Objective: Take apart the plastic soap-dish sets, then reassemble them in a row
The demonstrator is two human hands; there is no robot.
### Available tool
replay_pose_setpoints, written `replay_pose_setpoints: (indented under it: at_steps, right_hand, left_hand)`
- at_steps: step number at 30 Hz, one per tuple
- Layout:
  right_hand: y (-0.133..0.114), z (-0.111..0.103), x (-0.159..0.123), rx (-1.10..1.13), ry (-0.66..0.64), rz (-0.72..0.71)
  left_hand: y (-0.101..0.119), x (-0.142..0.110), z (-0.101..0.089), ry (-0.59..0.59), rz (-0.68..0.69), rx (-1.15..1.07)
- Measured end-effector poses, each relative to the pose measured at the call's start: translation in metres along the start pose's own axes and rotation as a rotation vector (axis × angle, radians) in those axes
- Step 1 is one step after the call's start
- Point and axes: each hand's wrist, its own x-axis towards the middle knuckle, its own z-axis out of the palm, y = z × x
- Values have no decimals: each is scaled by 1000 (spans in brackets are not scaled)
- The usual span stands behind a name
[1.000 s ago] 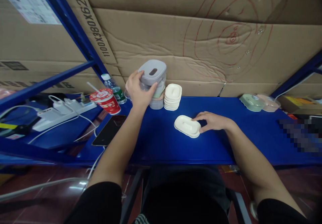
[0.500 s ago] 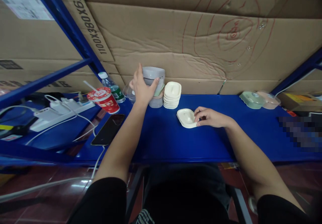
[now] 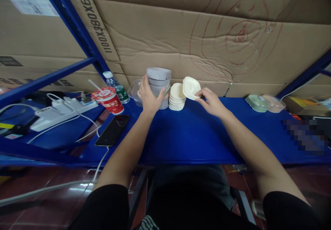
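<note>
My left hand is wrapped around the left and front of a stack of grey plastic containers, thumb on the near side and fingers partly hidden behind. Between my right thumb and fingers is the edge of a cream-coloured lid, which I hold tilted in the air. My right hand is above the blue table. Just left of that lid, a pile of several similar cream lids stands against the grey stack. A clear plastic container sits behind my left hand.
On the left are a red paper cup with a straw, a water bottle, a black phone and a white power strip with cables. Green and pink containers stand at right. A cardboard wall closes the back.
My right hand has raised the cream lid off the table, up and towards the lid pile. My left hand has slid lower and slightly right along the grey stack.
</note>
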Motion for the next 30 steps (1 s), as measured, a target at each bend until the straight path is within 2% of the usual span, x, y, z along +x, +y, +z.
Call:
replay_pose_setpoints:
  at_steps: [4, 8, 13, 18, 21, 24, 26, 30]
  right_hand:
    - [4, 31, 35, -84, -16, 1]
    - [0, 54, 50, -167, -79, 6]
    - [-4, 61, 47, -284, -101, 11]
    - [-1, 59, 38, -303, -49, 14]
    - [5, 49, 28, -319, 12, 18]
    - [25, 27, 10, -387, 82, 59]
    - [47, 4, -7, -471, 130, 150]
    - [97, -51, -54, -694, 206, 453]
  left_hand:
    - [-3, -11, 3, -36, 5, -1]
    - [-3, -14, 4, -56, 4, 10]
    - [2, -15, 6, -67, 7, 59]
    - [2, -17, 9, -79, 12, 55]
    - [1, -18, 10, -75, 18, 55]
    - [-1, -19, 11, -58, 18, 43]
    - [-1, -19, 12, -53, 17, 34]
    - [0, -18, 12, -34, 37, 2]
